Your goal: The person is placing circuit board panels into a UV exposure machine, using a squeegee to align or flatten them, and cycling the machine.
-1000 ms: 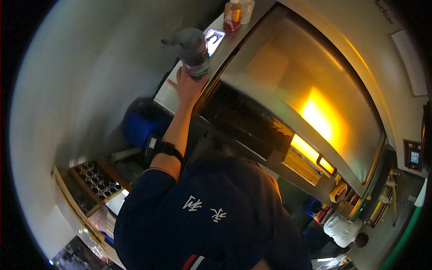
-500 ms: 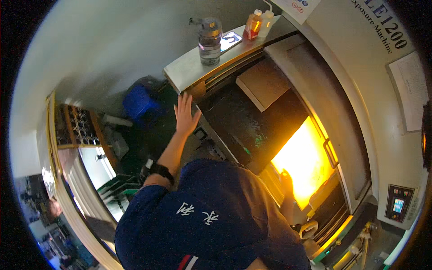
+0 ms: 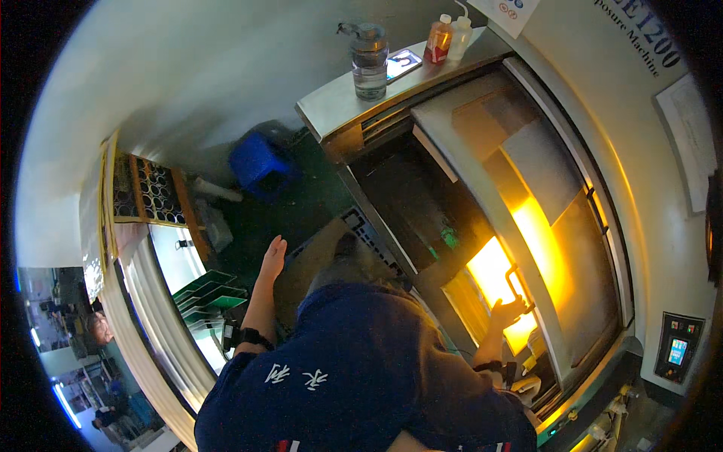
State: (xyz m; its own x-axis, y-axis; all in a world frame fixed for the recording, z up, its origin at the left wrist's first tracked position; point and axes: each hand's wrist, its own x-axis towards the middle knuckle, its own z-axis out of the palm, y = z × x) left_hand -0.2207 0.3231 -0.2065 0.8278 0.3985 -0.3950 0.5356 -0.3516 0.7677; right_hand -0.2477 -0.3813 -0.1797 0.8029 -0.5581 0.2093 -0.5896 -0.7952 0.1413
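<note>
My right hand [image 3: 507,313] is closed round the handle [image 3: 515,280] on the near edge of a sliding cover [image 3: 471,169], above a bright yellow lit panel [image 3: 484,265] inside a large machine. Partly see-through, the cover lies over the far part of the bed and over a cardboard box [image 3: 437,153], of which one edge sticks out. My left hand [image 3: 273,258] hangs in the air left of the machine, seen side-on, fingers straight and holding nothing. The nearest thing below it is a brown mat [image 3: 312,252] on the floor.
On the machine's ledge [image 3: 331,117] stand a clear water bottle [image 3: 370,71], a phone [image 3: 404,65], an orange bottle [image 3: 438,39] and a white squeeze bottle [image 3: 460,39]. A blue stool [image 3: 260,162] is on the floor. Green boards [image 3: 211,290] stand at left. A control panel [image 3: 678,348] is at right.
The cover has slid toward me over the box and part of the lit panel. My right hand has gone from the lit panel to the handle. My left hand has drawn back from the ledge.
</note>
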